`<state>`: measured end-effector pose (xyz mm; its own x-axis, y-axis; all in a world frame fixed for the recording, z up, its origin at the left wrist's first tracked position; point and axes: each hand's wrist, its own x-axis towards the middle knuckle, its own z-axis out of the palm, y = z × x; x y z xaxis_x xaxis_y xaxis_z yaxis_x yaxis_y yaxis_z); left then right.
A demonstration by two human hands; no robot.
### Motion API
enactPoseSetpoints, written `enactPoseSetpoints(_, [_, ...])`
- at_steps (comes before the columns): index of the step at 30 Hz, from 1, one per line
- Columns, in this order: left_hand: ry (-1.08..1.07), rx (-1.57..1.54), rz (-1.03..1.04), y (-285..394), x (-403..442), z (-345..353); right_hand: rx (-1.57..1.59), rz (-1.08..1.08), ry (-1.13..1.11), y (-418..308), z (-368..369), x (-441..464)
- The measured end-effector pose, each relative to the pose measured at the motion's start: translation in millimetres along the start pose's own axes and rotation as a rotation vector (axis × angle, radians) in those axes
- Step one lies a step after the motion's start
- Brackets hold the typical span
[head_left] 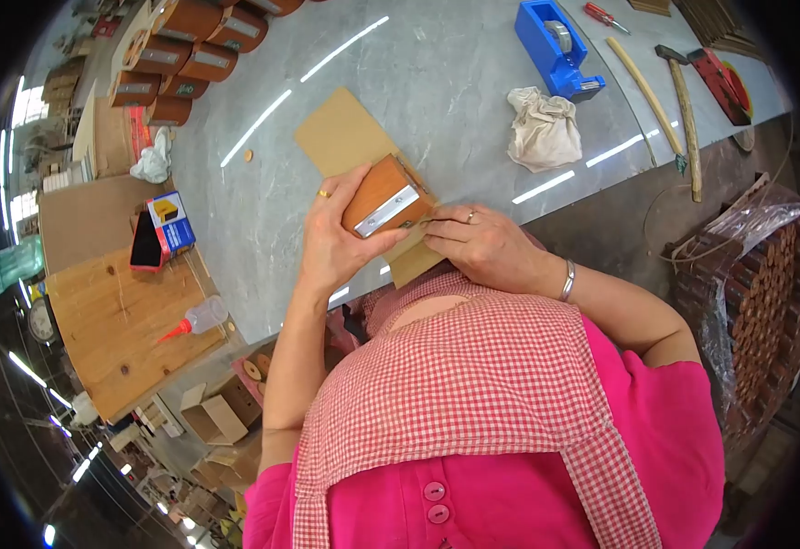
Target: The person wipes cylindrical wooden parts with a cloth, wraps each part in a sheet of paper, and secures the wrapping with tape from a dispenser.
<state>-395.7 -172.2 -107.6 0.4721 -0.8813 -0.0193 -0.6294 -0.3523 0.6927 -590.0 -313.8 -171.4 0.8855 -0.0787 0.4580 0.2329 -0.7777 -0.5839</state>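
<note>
A brown wooden block [383, 194] with a silver metal plate [387, 210] on its face is held over the grey table. My left hand [334, 229] grips it, fingers on the upper side and thumb along the lower edge. At the block's right lower corner, my right hand [487, 245] has its fingers pressed together on the edge of something thin, perhaps the cardboard. A flat tan cardboard strip [343, 130] runs under the block, showing above it and again below, near my apron.
Similar wooden blocks [208, 62] are stacked at the upper left. A blue tape dispenser [556, 50], a crumpled cloth [545, 130] and a hammer [688, 128] lie to the right. Left are a blue-red box [173, 224] and a red-tipped bottle [204, 317].
</note>
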Motion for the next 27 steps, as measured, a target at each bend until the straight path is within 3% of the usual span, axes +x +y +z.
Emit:
enactPoseSetpoints(5, [0.023,-0.055,-0.008,-7,2,3,-0.066,-0.128,-0.061,3,-10,20])
enactPoseSetpoints(8, [-0.003,-0.041,-0.021,-5,5,0,-0.104,-0.230,0.076,3,-18,46])
enactPoseSetpoints(12, [-0.043,-0.055,0.000,-4,6,-5,-0.113,-0.247,0.030,11,-19,60])
enactPoseSetpoints(23, [-0.090,-0.153,0.117,-22,9,-7,0.264,0.040,0.091,12,-15,72])
enactPoseSetpoints(27, [-0.119,-0.334,0.054,-31,10,-8,0.340,0.124,0.080,17,-14,79])
